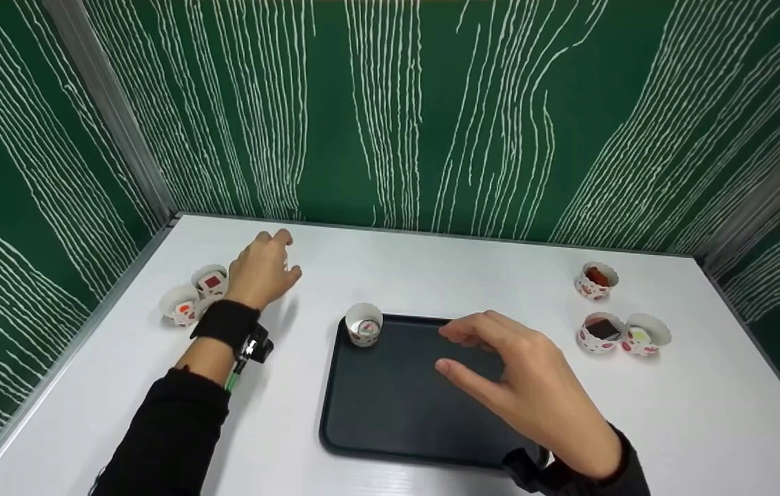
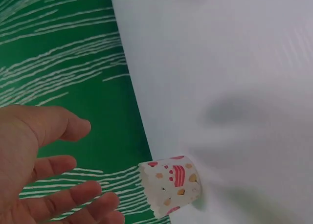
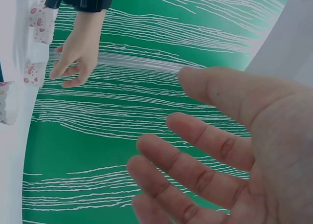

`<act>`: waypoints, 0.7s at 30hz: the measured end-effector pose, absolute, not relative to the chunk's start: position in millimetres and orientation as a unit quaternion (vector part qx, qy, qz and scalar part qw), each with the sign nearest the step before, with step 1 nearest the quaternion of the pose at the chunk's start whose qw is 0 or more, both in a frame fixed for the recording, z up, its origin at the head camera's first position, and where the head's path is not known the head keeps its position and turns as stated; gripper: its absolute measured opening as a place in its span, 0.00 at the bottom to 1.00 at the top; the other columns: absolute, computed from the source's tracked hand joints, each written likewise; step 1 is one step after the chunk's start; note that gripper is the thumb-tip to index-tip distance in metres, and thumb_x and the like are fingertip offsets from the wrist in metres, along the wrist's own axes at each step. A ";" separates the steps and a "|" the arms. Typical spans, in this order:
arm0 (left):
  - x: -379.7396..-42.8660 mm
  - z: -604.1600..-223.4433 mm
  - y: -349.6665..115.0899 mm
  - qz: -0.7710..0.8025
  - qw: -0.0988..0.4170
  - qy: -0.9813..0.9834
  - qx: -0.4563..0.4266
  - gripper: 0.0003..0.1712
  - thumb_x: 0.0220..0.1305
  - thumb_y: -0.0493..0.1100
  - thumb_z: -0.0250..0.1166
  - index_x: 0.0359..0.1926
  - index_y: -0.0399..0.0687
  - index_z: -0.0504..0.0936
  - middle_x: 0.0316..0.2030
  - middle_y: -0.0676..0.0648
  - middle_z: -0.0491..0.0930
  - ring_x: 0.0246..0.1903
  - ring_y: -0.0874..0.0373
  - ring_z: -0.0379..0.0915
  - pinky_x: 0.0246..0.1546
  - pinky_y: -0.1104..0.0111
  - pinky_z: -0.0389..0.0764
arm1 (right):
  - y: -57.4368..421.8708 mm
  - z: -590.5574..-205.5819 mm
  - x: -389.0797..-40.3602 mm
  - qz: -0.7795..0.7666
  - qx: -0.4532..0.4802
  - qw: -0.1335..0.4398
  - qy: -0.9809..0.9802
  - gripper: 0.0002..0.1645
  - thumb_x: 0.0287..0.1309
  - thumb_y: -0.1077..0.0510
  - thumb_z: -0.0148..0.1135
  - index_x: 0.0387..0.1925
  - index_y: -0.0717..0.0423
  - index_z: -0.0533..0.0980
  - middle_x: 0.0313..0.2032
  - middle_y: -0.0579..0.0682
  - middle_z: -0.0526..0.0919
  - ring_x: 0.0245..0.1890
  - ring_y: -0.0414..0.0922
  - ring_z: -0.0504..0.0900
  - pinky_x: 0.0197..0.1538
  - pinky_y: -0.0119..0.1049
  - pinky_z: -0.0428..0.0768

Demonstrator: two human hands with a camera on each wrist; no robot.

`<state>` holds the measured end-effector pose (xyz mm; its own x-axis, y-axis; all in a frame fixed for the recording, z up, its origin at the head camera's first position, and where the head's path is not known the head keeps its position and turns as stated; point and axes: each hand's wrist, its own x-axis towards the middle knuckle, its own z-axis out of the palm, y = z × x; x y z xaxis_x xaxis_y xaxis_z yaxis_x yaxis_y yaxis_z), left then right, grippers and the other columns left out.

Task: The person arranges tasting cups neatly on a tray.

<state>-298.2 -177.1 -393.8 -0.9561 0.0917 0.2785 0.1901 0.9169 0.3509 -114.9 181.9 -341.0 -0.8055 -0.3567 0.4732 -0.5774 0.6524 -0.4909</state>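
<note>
My left hand (image 1: 262, 269), loosely curled and holding nothing, hovers beside a group of patterned paper cups at the table's left. One cup (image 1: 209, 282) contains a white piece with a dark red top, and another cup (image 1: 180, 306) one with an orange-red mark; my wrist partly hides a third. In the left wrist view a single paper cup (image 2: 171, 187) stands beyond the fingertips. My right hand (image 1: 521, 379) is over the dark tray (image 1: 411, 406), thumb and fingers apart, with nothing between them. A paper cup (image 1: 364, 324) with a small whitish piece inside occupies the tray's far left corner.
At the right of the white table (image 1: 693, 427) are a cup (image 1: 597, 281) with reddish contents, a cup (image 1: 600, 333) with a dark brown square, and a cup (image 1: 645, 335) with a yellow-green piece. Green panels (image 1: 328, 103) with white lines border the table.
</note>
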 end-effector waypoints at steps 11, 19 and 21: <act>-331.3 -405.0 -183.2 -0.169 0.108 -0.979 -0.031 0.30 0.66 0.42 0.70 0.66 0.33 0.76 0.53 0.27 0.79 0.50 0.30 0.83 0.46 0.36 0.86 | 183.6 -336.0 -111.1 0.316 0.266 0.197 -0.889 0.18 0.63 0.49 0.78 0.53 0.33 0.84 0.48 0.24 0.84 0.49 0.28 0.84 0.54 0.35 0.87; -348.7 -421.9 -187.0 -0.153 0.102 -0.983 0.004 0.33 0.67 0.42 0.70 0.69 0.32 0.74 0.54 0.25 0.78 0.56 0.27 0.79 0.50 0.36 0.85 | 183.7 -336.2 -110.2 0.309 0.252 0.201 -0.895 0.17 0.63 0.49 0.79 0.52 0.33 0.85 0.47 0.25 0.84 0.48 0.29 0.84 0.52 0.36 0.87; -350.8 -425.2 -187.6 -0.144 0.110 -0.983 0.006 0.33 0.66 0.42 0.70 0.69 0.31 0.74 0.54 0.25 0.78 0.58 0.27 0.77 0.52 0.36 0.84 | 183.6 -336.5 -111.0 0.308 0.251 0.204 -0.895 0.17 0.63 0.48 0.79 0.52 0.34 0.85 0.47 0.25 0.85 0.48 0.29 0.84 0.52 0.36 0.87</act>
